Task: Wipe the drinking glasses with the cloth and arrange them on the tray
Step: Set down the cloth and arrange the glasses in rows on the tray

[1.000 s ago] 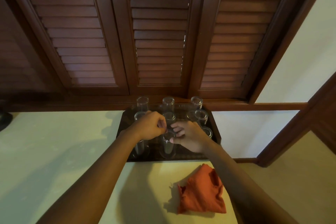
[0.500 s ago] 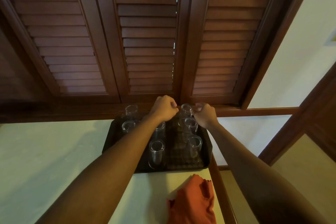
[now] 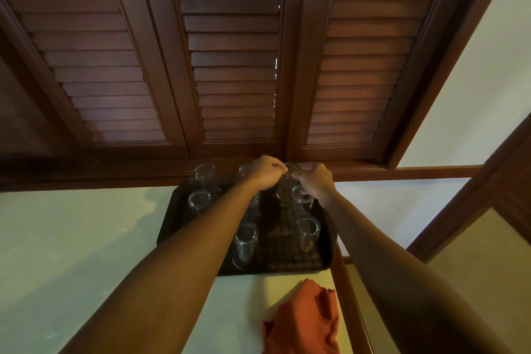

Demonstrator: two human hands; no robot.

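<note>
1. Clear drinking glasses stand upside down on a dark tray (image 3: 172, 211). Their round bottoms face up and their long sides run straight up and down.
2. The tray is a flat rectangle with a raised rim and a checked pattern inside. It sits on a pale, smooth table (image 3: 71, 238), pushed up to the wooden shutters (image 3: 230, 66).
3. The left hand (image 3: 265, 171) and the right hand (image 3: 314, 178) both reach to the far right glass (image 3: 290, 167) in the back row. The fingers of both hands are curled and pinch the top of that glass.
4. A near glass (image 3: 245, 243) and another near glass (image 3: 307, 234) stand in the front row, well apart from each other.
5. The orange cloth (image 3: 304, 322) lies crumpled and soft on the table, just in front of the tray. No hand touches it.
6. The shutters are dark brown wood with many thin flat slats.
</note>
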